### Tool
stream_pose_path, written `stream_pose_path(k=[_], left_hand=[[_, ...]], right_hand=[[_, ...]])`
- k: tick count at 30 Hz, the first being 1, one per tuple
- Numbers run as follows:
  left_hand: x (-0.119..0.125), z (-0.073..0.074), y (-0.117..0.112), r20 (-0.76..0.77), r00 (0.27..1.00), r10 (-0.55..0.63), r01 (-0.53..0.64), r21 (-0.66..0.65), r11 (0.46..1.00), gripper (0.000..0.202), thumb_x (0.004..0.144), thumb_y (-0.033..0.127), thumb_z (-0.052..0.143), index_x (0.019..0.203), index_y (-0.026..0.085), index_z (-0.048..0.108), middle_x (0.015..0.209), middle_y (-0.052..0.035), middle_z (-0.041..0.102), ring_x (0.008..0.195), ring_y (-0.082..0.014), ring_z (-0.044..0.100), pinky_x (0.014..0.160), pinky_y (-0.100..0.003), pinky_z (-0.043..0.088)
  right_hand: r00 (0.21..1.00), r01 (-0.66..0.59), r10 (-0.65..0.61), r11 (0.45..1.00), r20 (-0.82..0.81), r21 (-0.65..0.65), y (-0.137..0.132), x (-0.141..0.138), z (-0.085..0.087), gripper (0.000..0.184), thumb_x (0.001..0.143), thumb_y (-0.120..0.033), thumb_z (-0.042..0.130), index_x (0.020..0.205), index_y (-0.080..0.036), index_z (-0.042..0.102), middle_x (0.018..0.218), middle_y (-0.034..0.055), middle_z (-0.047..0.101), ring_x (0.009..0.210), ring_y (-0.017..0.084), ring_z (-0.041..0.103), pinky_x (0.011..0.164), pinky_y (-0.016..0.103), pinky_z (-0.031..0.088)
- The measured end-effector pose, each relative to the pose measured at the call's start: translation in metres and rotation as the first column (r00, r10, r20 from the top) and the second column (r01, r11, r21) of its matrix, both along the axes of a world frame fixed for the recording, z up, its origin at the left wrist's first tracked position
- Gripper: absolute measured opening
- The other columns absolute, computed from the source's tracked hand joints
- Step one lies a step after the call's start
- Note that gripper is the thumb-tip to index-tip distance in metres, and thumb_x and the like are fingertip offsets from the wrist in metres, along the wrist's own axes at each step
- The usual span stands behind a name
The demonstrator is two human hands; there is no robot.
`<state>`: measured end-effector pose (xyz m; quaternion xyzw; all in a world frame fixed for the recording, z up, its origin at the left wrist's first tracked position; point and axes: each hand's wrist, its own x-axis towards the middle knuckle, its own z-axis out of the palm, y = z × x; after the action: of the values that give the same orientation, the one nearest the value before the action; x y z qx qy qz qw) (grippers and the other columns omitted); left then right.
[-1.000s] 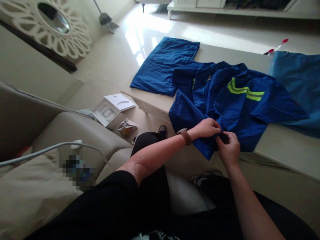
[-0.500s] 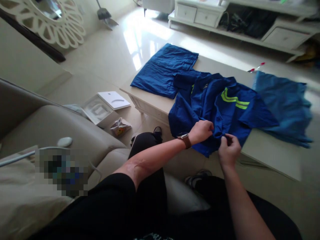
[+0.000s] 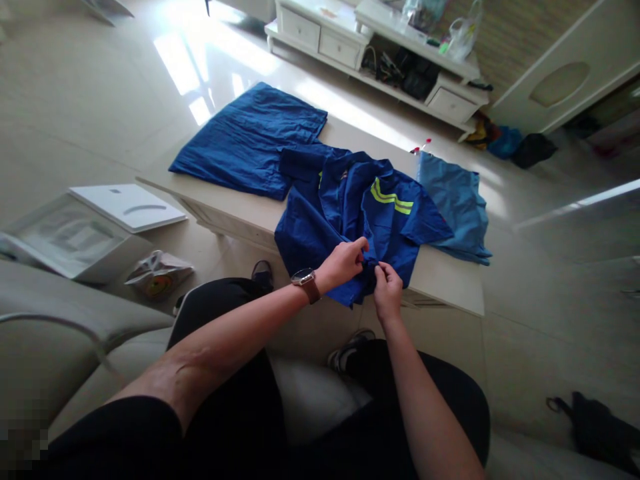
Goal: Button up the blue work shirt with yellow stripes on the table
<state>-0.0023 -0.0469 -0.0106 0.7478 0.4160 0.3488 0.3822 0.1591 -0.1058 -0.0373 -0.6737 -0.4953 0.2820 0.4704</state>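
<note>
A dark blue work jacket point(image 3: 350, 200) with yellow-green reflective stripes lies crumpled on the low beige table point(image 3: 450, 280), its hem hanging over the near edge. My left hand point(image 3: 343, 262), a brown-strapped watch on its wrist, pinches the jacket's front edge. My right hand point(image 3: 386, 287) pinches the same edge right beside it, fingers closed on the cloth. The two hands touch at the fabric. I sit on a sofa in black trousers.
Folded dark blue trousers point(image 3: 250, 140) lie on the table's far left and a lighter blue garment point(image 3: 455, 203) on its right. A white open box point(image 3: 85, 227) and a wrapper point(image 3: 157, 277) sit on the floor at left. A white TV cabinet point(image 3: 370, 47) stands behind.
The view has swung right and upward, so table and clothes shifted left in frame. Both hands have kept pinching the jacket's front edge, working close together.
</note>
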Motion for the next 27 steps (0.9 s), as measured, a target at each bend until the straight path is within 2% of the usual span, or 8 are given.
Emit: stream_pose_path(k=[3, 8, 10, 14, 18, 21, 23, 27], left_hand=[[0.000, 0.001, -0.001, 0.011, 1.000, -0.026, 0.026, 0.000, 1.000, 0.046, 0.072, -0.002, 0.058, 0.114, 0.017, 0.061, 0.079, 0.0016, 0.070, 0.070, -0.0119, 0.065, 0.067, -0.020, 0.047], [0.001, 0.003, -0.001, 0.023, 0.998, -0.053, 0.053, 0.009, 0.999, 0.045, 0.073, -0.001, 0.058, 0.114, 0.018, 0.059, 0.079, 0.0019, 0.070, 0.071, -0.0120, 0.066, 0.066, -0.020, 0.047], [0.001, 0.004, -0.002, 0.022, 0.998, -0.067, 0.067, 0.014, 0.998, 0.045, 0.073, -0.001, 0.059, 0.113, 0.019, 0.058, 0.079, 0.0021, 0.070, 0.071, -0.0119, 0.066, 0.067, -0.019, 0.047], [0.001, 0.006, -0.004, -0.011, 0.996, -0.092, 0.092, 0.025, 0.995, 0.045, 0.073, 0.000, 0.059, 0.114, 0.020, 0.058, 0.080, 0.0025, 0.070, 0.072, -0.0121, 0.067, 0.068, -0.020, 0.047], [0.000, 0.009, -0.007, -0.079, 0.993, -0.087, 0.092, 0.055, 0.994, 0.047, 0.074, 0.001, 0.057, 0.118, 0.019, 0.058, 0.081, 0.0014, 0.070, 0.073, -0.0136, 0.067, 0.068, -0.022, 0.046], [-0.002, 0.012, -0.007, -0.115, 0.990, -0.077, 0.084, 0.058, 0.995, 0.048, 0.075, 0.002, 0.056, 0.120, 0.019, 0.057, 0.082, 0.0006, 0.071, 0.074, -0.0145, 0.067, 0.070, -0.023, 0.047], [-0.004, 0.014, -0.007, -0.110, 0.991, -0.080, 0.085, 0.038, 0.996, 0.049, 0.076, 0.002, 0.056, 0.122, 0.020, 0.057, 0.083, 0.0005, 0.071, 0.075, -0.0145, 0.068, 0.071, -0.023, 0.048], [-0.005, 0.016, -0.006, -0.085, 0.993, -0.086, 0.086, 0.002, 0.996, 0.051, 0.075, 0.002, 0.057, 0.123, 0.020, 0.057, 0.084, 0.0007, 0.072, 0.075, -0.0135, 0.068, 0.071, -0.021, 0.048]], right_hand=[[0.998, -0.006, 0.004, 1.000, -0.063, -0.026, 0.002, 0.004, -0.004, 0.044, 0.086, -0.055, 0.060, 0.098, -0.015, 0.073, 0.093, 0.0084, 0.074, 0.090, 0.023, 0.064, 0.086, 0.035, 0.050], [0.995, -0.054, 0.050, 0.998, -0.086, -0.038, -0.003, 0.005, -0.002, 0.042, 0.082, -0.052, 0.068, 0.101, -0.015, 0.072, 0.089, 0.0074, 0.073, 0.081, 0.022, 0.064, 0.076, 0.033, 0.051], [0.998, -0.052, 0.052, 0.998, -0.020, -0.017, -0.005, 0.004, 0.001, 0.036, 0.083, -0.048, 0.068, 0.098, -0.016, 0.072, 0.087, 0.0067, 0.072, 0.079, 0.021, 0.063, 0.073, 0.032, 0.050], [0.972, -0.071, 0.052, 0.995, 0.230, 0.076, -0.007, 0.000, 0.010, 0.023, 0.087, -0.037, 0.062, 0.089, -0.017, 0.073, 0.083, 0.0045, 0.068, 0.073, 0.018, 0.059, 0.069, 0.030, 0.046], [0.946, -0.156, 0.114, 0.980, 0.303, 0.120, -0.009, -0.006, 0.018, 0.022, 0.089, -0.036, 0.061, 0.090, -0.018, 0.073, 0.082, 0.0045, 0.067, 0.073, 0.018, 0.058, 0.068, 0.030, 0.046], [0.953, -0.196, 0.166, 0.976, 0.255, 0.096, -0.009, -0.005, 0.019, 0.032, 0.096, -0.041, 0.052, 0.095, -0.018, 0.075, 0.089, 0.0071, 0.071, 0.082, 0.021, 0.064, 0.076, 0.032, 0.049], [0.971, -0.172, 0.163, 0.984, 0.175, 0.038, -0.008, -0.002, 0.017, 0.039, 0.097, -0.046, 0.049, 0.097, -0.017, 0.075, 0.088, 0.0071, 0.073, 0.082, 0.022, 0.065, 0.076, 0.032, 0.050], [0.992, -0.126, 0.125, 0.989, -0.015, -0.073, -0.004, 0.001, 0.010, 0.039, 0.088, -0.052, 0.063, 0.096, -0.016, 0.076, 0.079, 0.0046, 0.072, 0.067, 0.019, 0.061, 0.065, 0.030, 0.048]])
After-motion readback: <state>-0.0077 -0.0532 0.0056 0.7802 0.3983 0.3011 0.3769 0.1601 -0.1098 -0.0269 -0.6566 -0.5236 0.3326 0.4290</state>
